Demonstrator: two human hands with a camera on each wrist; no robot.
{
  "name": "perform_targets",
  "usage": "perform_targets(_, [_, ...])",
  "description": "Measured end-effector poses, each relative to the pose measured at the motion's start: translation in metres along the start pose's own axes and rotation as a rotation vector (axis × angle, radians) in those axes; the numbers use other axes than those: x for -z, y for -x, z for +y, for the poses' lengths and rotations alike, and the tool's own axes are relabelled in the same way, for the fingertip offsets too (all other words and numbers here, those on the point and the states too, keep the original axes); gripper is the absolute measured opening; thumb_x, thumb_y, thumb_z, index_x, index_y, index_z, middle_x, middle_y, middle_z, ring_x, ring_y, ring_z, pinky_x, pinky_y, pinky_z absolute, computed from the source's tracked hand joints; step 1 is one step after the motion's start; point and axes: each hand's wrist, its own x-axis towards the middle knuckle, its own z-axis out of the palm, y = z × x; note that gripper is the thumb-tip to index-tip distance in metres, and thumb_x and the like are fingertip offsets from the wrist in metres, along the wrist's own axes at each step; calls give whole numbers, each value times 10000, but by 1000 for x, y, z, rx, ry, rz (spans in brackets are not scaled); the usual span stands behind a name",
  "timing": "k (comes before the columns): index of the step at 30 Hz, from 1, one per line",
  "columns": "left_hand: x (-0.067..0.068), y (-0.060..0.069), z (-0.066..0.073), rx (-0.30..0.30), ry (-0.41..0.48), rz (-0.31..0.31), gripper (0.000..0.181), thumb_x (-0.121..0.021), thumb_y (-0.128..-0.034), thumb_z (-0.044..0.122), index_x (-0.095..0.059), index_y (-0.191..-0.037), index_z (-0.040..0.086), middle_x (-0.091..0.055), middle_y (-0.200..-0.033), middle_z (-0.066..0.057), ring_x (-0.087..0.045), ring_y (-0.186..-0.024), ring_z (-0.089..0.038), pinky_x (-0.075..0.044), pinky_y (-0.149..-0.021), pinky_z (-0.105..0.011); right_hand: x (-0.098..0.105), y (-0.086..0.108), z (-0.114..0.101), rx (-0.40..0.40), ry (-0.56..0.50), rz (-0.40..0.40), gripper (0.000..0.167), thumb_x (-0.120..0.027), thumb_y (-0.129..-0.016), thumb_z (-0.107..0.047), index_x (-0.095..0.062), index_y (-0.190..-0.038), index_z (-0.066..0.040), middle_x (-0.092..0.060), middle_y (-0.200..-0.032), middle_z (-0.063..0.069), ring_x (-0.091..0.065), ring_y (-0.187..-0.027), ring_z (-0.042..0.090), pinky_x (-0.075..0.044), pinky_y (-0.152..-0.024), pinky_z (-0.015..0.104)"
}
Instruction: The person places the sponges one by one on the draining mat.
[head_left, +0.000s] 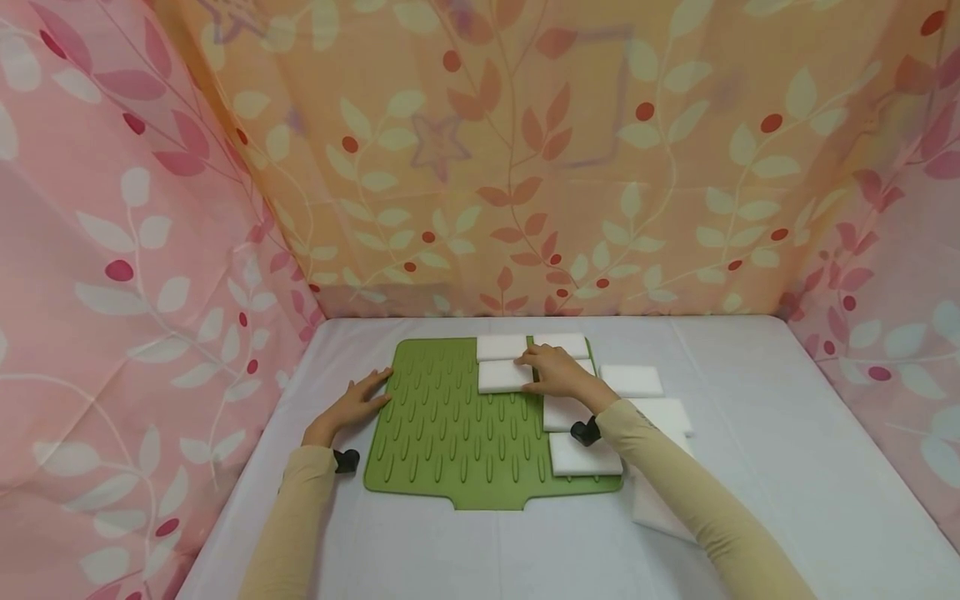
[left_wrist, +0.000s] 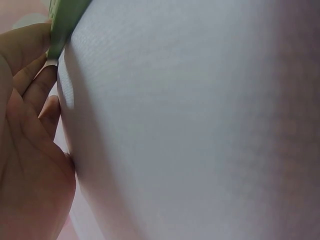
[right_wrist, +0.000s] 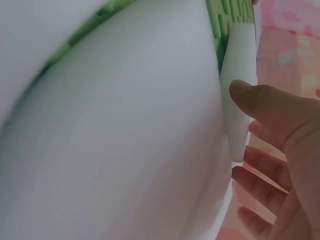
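Note:
On a green ridged mat (head_left: 450, 417) lie several white rectangular sponges. My right hand (head_left: 557, 372) is at the right end of one white sponge (head_left: 501, 377) near the mat's upper middle, pinching it between thumb and index finger. In the right wrist view that sponge (right_wrist: 240, 65) has the thumb (right_wrist: 255, 97) against its face, with the other fingers loosely bent behind its end. My left hand (head_left: 352, 408) rests at the mat's left edge, fingers extended and touching it. The left wrist view shows those fingertips against the mat's rim (left_wrist: 62, 27).
More sponges sit on the mat's right side, including a near one (head_left: 585, 454) and a far one (head_left: 561, 346). Beyond the right edge, other sponges (head_left: 632, 381) lie on the white tablecloth (head_left: 787, 467), some partly hidden by my right forearm. Patterned curtains (head_left: 525, 167) surround the table.

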Motion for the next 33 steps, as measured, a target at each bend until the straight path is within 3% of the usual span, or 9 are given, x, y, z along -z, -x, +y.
perform_targets(17, [-2, -2, -5, 6, -19, 3, 603, -519, -950, 295, -286, -1457, 67, -239, -1503, -196, -130, -1394, -406, 68, -1069, -648, 8, 9, 0, -2, 18, 45, 522, -718, -799, -370, -597, -1245, -128, -555, -1240, 74, -512, -1137, 281, -398, -935, 522])
perform_targets(33, [0, -1, -1, 22, 0, -7, 604, -530, -946, 268, -284, -1456, 58, -226, -1503, -208, -128, -1397, -401, 77, -1075, -637, 15, 36, 17, 23, 11, 118, 491, -702, -817, -339, -605, -1237, -103, -575, -1213, 100, -524, -1120, 300, -399, -924, 547])
